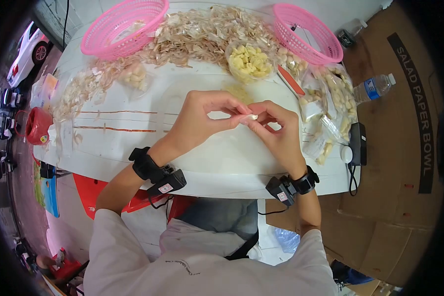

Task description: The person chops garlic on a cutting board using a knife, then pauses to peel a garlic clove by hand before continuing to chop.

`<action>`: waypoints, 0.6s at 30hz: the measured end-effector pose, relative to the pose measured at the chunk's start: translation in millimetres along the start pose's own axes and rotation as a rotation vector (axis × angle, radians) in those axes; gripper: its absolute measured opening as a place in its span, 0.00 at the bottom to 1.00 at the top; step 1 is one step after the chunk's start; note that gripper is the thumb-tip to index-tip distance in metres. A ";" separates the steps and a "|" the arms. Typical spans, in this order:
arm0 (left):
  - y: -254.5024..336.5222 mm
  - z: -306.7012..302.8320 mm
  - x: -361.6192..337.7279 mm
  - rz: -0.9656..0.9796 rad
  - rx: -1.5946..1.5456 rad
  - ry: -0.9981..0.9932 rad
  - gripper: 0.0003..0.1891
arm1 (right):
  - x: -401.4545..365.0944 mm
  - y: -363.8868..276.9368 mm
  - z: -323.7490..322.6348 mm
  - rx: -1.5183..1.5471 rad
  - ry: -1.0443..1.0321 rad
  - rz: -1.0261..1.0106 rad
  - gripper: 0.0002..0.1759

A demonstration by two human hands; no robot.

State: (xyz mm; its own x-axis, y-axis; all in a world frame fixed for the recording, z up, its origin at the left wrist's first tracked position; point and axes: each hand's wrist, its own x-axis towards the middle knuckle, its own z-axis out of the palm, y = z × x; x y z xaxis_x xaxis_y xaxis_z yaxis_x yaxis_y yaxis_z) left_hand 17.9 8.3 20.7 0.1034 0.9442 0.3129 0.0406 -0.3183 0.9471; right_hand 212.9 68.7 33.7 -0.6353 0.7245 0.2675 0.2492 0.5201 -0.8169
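Over the middle of the white table, my left hand (206, 112) and my right hand (279, 129) meet at the fingertips. Both pinch a small pale garlic clove (252, 117), partly covered by the fingers. Beyond them stands a clear bowl of peeled garlic cloves (249, 61). A wide heap of dry garlic skins (202, 34) spreads along the far side of the table. To the right of the bowl lies a red-orange knife-like tool (291, 80). Each wrist wears a black strapped device.
Pink baskets stand at the back left (124, 47) and back right (308, 55). Bags of garlic cloves (338, 91) lie on the right, near a water bottle (375, 89) and a black adapter (358, 144). A red container (38, 126) sits at the left edge. Cardboard (380, 148) borders the right.
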 end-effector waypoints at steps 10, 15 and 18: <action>-0.6 3.7 -0.2 -0.011 0.064 0.074 0.05 | -7.6 10.6 15.4 0.428 0.113 0.072 0.14; -2.1 3.9 -0.4 0.059 0.213 0.093 0.08 | -5.7 4.3 10.7 0.204 0.114 -0.007 0.11; 2.3 3.2 2.4 0.157 0.403 0.183 0.08 | -6.1 4.6 9.2 0.013 0.120 -0.094 0.10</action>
State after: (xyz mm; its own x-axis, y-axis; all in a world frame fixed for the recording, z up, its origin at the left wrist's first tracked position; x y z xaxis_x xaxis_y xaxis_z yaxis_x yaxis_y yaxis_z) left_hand 21.4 9.5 23.3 -0.0360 0.8698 0.4920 0.4248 -0.4323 0.7954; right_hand 211.2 62.5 23.7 -0.5631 0.7223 0.4015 0.1827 0.5826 -0.7919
